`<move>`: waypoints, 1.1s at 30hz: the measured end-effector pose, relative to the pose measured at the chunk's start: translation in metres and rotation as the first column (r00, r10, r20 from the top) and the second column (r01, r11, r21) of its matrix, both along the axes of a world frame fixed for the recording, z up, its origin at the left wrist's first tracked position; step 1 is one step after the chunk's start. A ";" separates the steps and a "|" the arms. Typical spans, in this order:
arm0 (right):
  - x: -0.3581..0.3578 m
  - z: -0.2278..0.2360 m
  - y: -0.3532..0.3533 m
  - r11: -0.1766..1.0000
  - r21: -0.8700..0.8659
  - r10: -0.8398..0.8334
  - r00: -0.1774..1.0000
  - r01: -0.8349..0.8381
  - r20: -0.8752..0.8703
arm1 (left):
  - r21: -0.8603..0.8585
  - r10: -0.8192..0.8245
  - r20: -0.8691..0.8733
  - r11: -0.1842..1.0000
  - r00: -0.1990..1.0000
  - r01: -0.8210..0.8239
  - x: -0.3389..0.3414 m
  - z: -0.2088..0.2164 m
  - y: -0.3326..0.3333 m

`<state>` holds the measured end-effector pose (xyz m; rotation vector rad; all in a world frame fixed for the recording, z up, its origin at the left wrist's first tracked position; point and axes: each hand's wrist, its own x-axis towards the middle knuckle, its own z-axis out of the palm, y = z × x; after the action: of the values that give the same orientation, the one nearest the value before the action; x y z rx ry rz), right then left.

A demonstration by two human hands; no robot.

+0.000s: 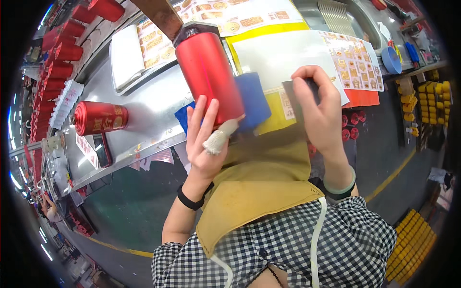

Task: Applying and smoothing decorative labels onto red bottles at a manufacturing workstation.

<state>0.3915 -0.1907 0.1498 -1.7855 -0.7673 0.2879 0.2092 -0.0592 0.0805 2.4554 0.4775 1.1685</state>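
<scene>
A large glossy red bottle (pixel 206 72) lies with its neck at a dark hexagonal fitting (pixel 192 30) and its base toward me. My left hand (pixel 204 149) cradles the base end, its fingers along the side; one digit wears a white finger cover (pixel 220 138). In a pinch between thumb and fingers, my right hand (pixel 322 110) holds a dark, flat, scraper-like piece (pixel 295 103), apart from the bottle. A blue pad (pixel 254 101) lies beneath and beside the bottle. Right of it are sheets of gold-patterned decals (pixel 353 60).
At left on the metal table (pixel 149 110) lies a decorated red bottle (pixel 101 117), beside a phone (pixel 103 150). A tray with paper (pixel 127 57) sits farther back. Several red bottles (pixel 67 51) line the far left. A blue bowl (pixel 391 60) is at right.
</scene>
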 end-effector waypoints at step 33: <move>0.001 -0.006 -0.016 0.975 -0.171 0.147 0.988 -0.140 0.035 | 0.059 -0.137 -0.080 0.988 0.987 0.142 0.009 0.006 0.003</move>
<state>0.3930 -0.2071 0.1439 -1.9035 -0.9310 0.4182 0.2183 -0.0564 0.0868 2.5496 0.2877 1.0529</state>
